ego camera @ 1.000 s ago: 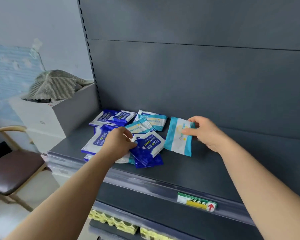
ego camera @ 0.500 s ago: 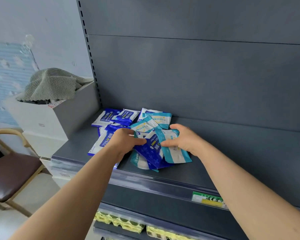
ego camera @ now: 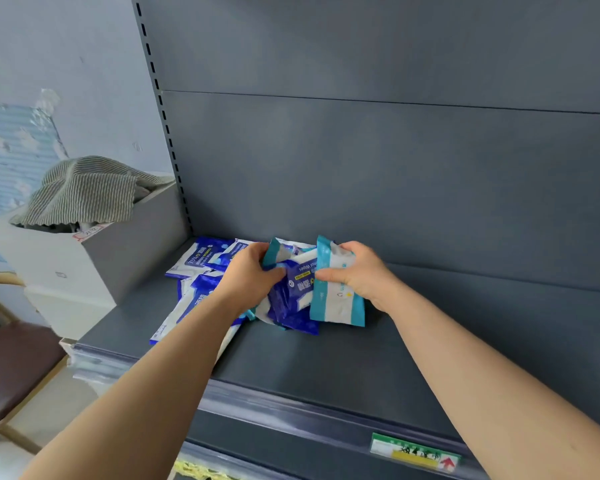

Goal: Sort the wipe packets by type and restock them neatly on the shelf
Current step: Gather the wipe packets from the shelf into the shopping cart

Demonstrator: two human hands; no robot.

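Far left on the grey shelf (ego camera: pixel 326 368) lies a jumbled heap of wipe packets (ego camera: pixel 201 268) — glossy dark blue with white panels, or white with teal edges; the left hand (ego camera: pixel 253 271) grips a crumpled blue packet (ego camera: pixel 291 296); the right hand (ego camera: pixel 364 271) pinches a teal-edged packet (ego camera: pixel 338 303) — upright, just beside it.

Striped cloth (ego camera: pixel 84 192) draped over a white box (ego camera: pixel 84 268), brown-seated chair (ego camera: pixel 11 368) at left, green-yellow price label (ego camera: pixel 414 453)

Soft, even daylight, faint shadows, no glare; wide-angle bending at edges, slight overall softness
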